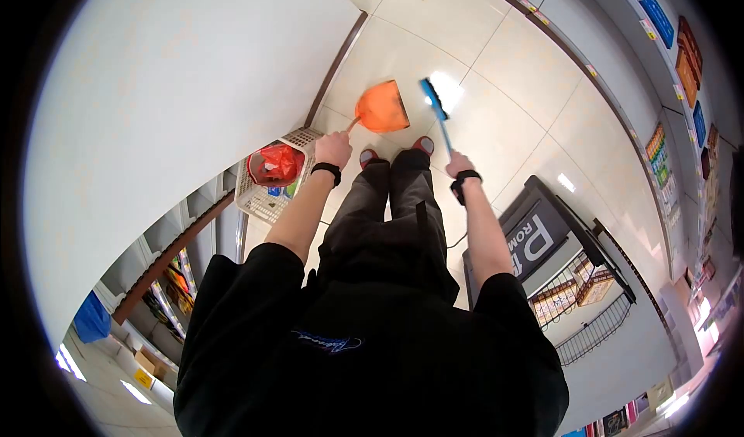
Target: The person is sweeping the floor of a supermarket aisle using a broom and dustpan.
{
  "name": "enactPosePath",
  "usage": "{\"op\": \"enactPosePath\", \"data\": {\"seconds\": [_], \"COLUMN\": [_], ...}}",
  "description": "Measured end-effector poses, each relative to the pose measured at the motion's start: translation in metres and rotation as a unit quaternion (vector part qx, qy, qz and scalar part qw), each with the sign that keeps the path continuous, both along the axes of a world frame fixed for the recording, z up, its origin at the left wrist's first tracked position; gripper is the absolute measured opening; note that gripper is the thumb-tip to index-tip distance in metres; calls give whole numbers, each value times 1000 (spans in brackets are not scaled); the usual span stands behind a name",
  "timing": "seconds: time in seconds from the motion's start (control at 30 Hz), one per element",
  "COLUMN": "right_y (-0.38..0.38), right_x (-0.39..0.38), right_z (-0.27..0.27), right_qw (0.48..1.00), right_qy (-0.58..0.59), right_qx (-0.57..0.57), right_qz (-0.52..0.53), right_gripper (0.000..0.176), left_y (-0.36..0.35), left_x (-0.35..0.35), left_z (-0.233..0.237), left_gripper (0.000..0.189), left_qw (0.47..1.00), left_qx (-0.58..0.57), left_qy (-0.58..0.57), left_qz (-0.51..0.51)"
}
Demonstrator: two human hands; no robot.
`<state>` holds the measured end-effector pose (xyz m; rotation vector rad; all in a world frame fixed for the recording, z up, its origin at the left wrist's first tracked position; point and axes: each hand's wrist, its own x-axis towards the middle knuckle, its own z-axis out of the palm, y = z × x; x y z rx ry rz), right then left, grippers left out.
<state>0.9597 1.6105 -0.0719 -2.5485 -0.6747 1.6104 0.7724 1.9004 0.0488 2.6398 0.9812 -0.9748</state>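
Observation:
My left hand (333, 149) is closed around the handle of an orange dustpan (382, 107), whose pan hangs over the tiles ahead of my feet with its open edge facing right. In my right hand (459, 164) is a blue hand brush (436, 103) with dark bristles, gripped by its thin handle. The brush head is to the right of the dustpan, apart from it, bristles turned right. Both wrists wear black bands. Close beside my left hand stands a cream plastic basket (260, 201) holding a red bin (262, 175) with a red plastic bag in it.
Glossy tiled floor (434, 18) spreads ahead. A white panel (201, 65) rises on the left, with shelving below it. Stocked shelves (659, 111) curve along the right. A dark promo stand (535, 228) with wire baskets stands near my right arm.

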Motion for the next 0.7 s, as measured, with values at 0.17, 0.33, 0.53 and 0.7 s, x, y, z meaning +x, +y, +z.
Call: {"op": "enactPosePath", "data": {"seconds": [0.17, 0.33, 0.53, 0.7], "right_y": [34, 35, -28, -80], "right_x": [-33, -36, -21, 6], "right_z": [9, 63, 57, 69], "right_qw": [990, 975, 986, 971], "right_qy": [124, 203, 135, 123], "right_qx": [62, 26, 66, -24], "right_qz": [-12, -89, -69, -202], "right_gripper": [53, 57, 58, 61], "left_y": [0, 3, 4, 1], "left_x": [1, -6, -11, -7], "left_z": [-3, -2, 1, 8], "left_gripper": [17, 16, 16, 15], "left_qw": [1000, 1000, 999, 999], "left_qx": [2, 1, -2, -10], "left_qy": [-17, -14, -37, -8], "left_qz": [-6, 3, 21, 30]}}
